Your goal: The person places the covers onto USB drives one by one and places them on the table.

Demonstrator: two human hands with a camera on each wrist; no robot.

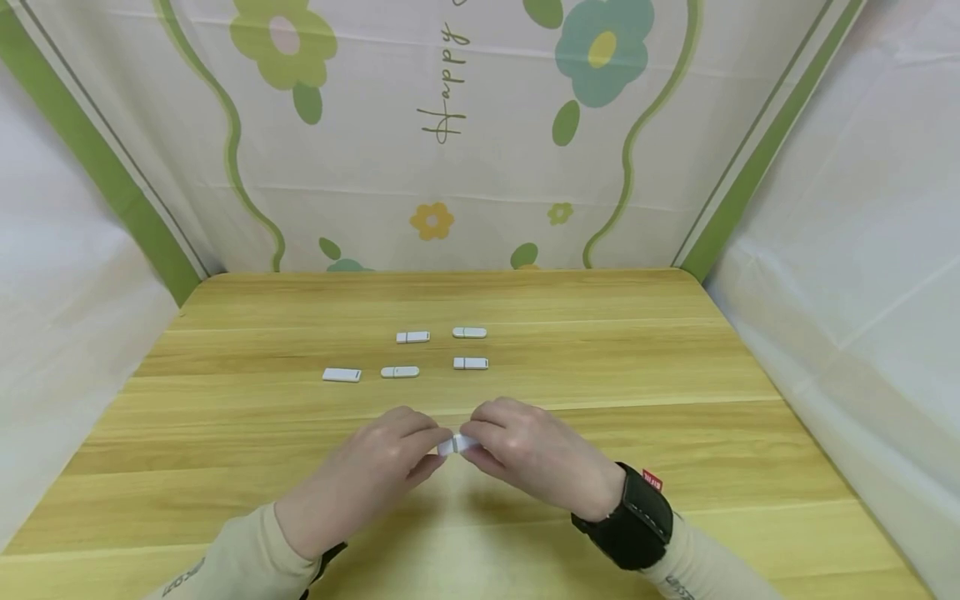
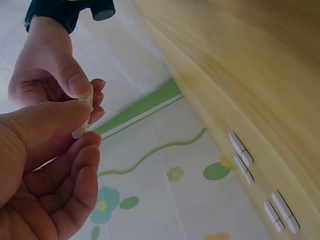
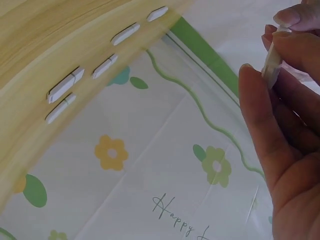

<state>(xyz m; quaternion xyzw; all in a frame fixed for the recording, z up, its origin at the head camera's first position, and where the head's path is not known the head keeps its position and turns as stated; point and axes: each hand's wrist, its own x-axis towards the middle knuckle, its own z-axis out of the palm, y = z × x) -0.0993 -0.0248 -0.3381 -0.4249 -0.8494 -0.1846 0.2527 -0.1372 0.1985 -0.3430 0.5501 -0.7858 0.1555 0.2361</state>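
Between both hands, above the near part of the table, is a small white USB stick (image 1: 454, 444) with a seam across its middle. My left hand (image 1: 375, 458) pinches its left end between thumb and fingers. The other end is pinched by my right hand (image 1: 536, 454), and the fingertips cover much of the stick. In the right wrist view the white stick (image 3: 272, 65) shows edge-on in the right fingers. The left wrist view has the left hand (image 2: 55, 165) close below the right hand (image 2: 47, 70), thumbs almost meeting at the stick.
Several similar white USB sticks lie beyond the hands: a back pair (image 1: 413, 337) (image 1: 469, 332), and a nearer row with one stick (image 1: 471, 363) at right, another (image 1: 400, 372) mid-row and one (image 1: 342, 375) at left. The wooden table (image 1: 637, 375) ends at a flowered curtain (image 1: 510, 167).
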